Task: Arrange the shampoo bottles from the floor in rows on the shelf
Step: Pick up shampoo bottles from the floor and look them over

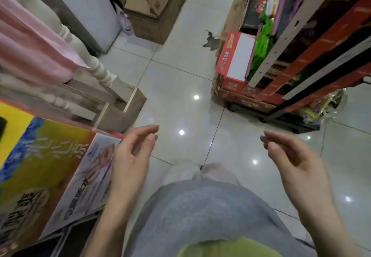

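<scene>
Bare and holding nothing, two hands hang above the glossy pale grey tiled floor [176, 80]: the left hand [132, 156] at about 8 o'clock with fingers loosely curled and thumb near the fingertips, the right hand [295, 156] at about 4 o'clock with fingers loosely bent, palm turned inward. No shampoo bottle can be told apart anywhere in view; the stock is too blurred to name. Between the hands, at 6 o'clock, are grey trousers [200, 212] and two pale slippers [200, 173]. At 9 o'clock one yellow and orange printed carton [40, 156] lies just beside the left hand, with one white turned wooden post [94, 66] beyond it. At 2 o'clock stands one shelf rack with pale perforated uprights [281, 42], one red and white box [234, 60] against it. At 12 o'clock sits one brown cardboard box [152, 13].
</scene>
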Available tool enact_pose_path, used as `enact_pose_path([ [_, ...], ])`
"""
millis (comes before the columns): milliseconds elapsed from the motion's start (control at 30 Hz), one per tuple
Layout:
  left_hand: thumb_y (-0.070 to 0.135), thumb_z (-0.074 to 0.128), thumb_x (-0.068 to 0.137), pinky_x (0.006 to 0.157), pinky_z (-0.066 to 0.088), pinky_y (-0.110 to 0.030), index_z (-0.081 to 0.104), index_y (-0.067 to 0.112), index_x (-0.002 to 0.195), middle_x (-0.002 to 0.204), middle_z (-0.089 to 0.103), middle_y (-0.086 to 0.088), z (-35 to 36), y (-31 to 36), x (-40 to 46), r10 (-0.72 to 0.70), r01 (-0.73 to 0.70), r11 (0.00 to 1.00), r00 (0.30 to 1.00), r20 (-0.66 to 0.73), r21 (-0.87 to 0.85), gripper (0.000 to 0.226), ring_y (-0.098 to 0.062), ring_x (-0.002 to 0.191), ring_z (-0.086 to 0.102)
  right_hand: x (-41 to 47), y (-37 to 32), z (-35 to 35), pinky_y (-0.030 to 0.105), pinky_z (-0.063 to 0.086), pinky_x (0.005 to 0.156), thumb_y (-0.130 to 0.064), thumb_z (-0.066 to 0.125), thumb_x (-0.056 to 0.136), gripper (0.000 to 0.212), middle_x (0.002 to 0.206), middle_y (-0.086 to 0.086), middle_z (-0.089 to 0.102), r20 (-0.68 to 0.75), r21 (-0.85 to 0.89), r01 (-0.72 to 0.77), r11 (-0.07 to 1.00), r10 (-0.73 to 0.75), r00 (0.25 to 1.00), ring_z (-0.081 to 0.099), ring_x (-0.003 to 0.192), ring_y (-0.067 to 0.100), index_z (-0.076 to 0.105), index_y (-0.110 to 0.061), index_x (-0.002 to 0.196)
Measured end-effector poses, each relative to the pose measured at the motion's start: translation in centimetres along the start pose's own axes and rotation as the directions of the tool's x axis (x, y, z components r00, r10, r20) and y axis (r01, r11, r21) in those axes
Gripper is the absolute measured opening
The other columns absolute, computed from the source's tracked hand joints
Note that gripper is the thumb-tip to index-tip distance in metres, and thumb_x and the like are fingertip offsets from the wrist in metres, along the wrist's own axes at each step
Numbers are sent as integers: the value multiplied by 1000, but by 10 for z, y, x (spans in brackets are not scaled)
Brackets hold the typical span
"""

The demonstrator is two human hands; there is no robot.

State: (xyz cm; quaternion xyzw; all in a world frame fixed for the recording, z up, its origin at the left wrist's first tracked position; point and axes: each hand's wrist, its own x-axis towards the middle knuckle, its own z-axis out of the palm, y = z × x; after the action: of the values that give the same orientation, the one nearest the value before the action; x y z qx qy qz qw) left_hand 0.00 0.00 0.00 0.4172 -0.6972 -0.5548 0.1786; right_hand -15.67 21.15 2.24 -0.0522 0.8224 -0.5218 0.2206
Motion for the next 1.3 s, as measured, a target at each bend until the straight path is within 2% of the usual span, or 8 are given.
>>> enact_pose_path([
  [100, 14, 53, 93, 79, 46, -6, 66, 25, 110, 107, 67, 18, 7, 3, 3, -14, 15, 999, 999, -40, 31, 24, 3, 102, 61, 18, -4, 5, 15, 45, 84, -15, 55, 94, 24, 100, -21, 71, 78, 11, -6, 1000, 5, 997, 62, 99, -8, 67, -31, 108],
  [333, 17, 54, 92, 78, 45, -5, 67, 31, 103, 103, 68, 20, 20, 15, 33, -56, 57, 998, 997, -56, 19, 22, 3, 100, 61, 74, -30, 30, 3, 46, 81, -11, 57, 92, 24, 101, -15, 71, 124, 7, 40, 999, -40, 991, 63, 98, -8, 68, -25, 108],
  [633, 8, 54, 93, 82, 50, -14, 68, 21, 102, 102, 69, 14, 11, 51, 169, -47, 45, 997, 999, -23, -67, 22, -2, 98, 64, 173, -87, 96, 10, 48, 85, -4, 55, 92, 28, 103, -12, 72, 78, 93, 127, 988, -134, 988, 65, 103, 2, 68, -22, 109],
  [833, 24, 54, 86, 87, 49, -28, 69, 27, 101, 104, 70, 8, -11, 74, 267, -69, 70, 992, 998, 15, -102, 22, -10, 102, 65, 225, -122, 140, 13, 49, 89, -7, 56, 92, 29, 107, -11, 71, 26, 109, 108, 988, -111, 993, 65, 105, 3, 66, -26, 112],
  [933, 24, 54, 87, 84, 50, -18, 69, 28, 102, 105, 70, 12, -15, 83, 308, -56, 59, 995, 997, 44, -79, 22, -5, 102, 64, 243, -135, 154, 15, 49, 90, -8, 56, 92, 28, 108, -13, 71, 36, 82, 63, 995, -66, 997, 64, 106, 3, 67, -28, 109],
  [1033, 23, 53, 88, 78, 46, -7, 68, 27, 104, 104, 69, 15, -15, 91, 350, -33, 35, 999, 998, 59, -34, 22, -2, 100, 63, 266, -147, 164, 7, 46, 86, -9, 56, 91, 30, 106, -17, 71, 40, 41, 28, 999, -30, 999, 64, 105, -1, 68, -33, 105],
  [1167, 26, 53, 88, 77, 45, -7, 68, 30, 102, 104, 70, 12, -6, 101, 407, -44, 46, 998, 997, 67, -35, 21, -3, 99, 64, 311, -161, 174, 3, 45, 83, -12, 57, 90, 29, 105, -19, 70, 40, 2, -15, 1000, 15, 999, 63, 103, -4, 68, -35, 103],
  [1300, 32, 54, 87, 78, 47, -9, 68, 31, 103, 104, 70, 9, 13, 111, 467, -57, 61, 996, 997, 54, -66, 21, -5, 101, 65, 377, -179, 184, 9, 47, 87, -12, 58, 90, 29, 108, -18, 70, 42, 1, -4, 1000, 4, 999, 63, 105, -1, 67, -37, 102],
])
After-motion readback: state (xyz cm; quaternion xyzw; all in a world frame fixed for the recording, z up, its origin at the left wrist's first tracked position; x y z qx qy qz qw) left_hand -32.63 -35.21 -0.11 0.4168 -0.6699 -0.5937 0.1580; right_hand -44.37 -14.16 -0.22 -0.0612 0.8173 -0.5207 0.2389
